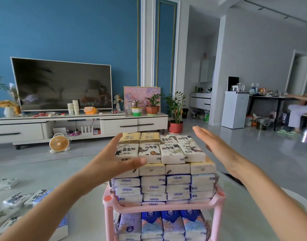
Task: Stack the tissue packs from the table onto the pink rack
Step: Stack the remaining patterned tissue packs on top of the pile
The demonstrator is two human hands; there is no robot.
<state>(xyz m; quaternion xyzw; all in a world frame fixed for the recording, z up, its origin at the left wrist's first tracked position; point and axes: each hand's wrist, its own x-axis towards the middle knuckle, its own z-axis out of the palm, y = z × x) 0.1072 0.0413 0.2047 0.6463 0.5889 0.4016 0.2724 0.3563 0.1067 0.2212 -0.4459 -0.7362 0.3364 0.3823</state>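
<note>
Plainly the stacking is far along. On the pale desk (86,197) the pink rack (166,207) stands near the front edge. Its lower shelf is filled with upright blue packs (172,225), and its upper shelf holds tissue packs (178,186) piled in tidy rows well above the pink rail. The top layer (172,153) is laid flat, four across, probably so the pile sits level and does not lean.

Both hands are spread and hold nothing. The left hand (112,162) has straight fingers along the left side of the top layer and its thumb across the front, touching the packs. I take this as squaring them up. The right hand (217,146) is flat with its fingers together, just off the right side of the pile and not touching, probably ready to press from that side.

More loose packs (17,200) lie toward the desk's left edge, still to be lifted across. Nothing lies between them and the rack.

Beyond the desk are a dark television (62,84) on a long white cabinet (119,126), a seated person (300,108) far right, a potted plant (175,115) and a small orange fan (59,143) on the floor. All of these are well apart from the work. The tall pile itself looks like the main hazard, since a nudge could tip it.
</note>
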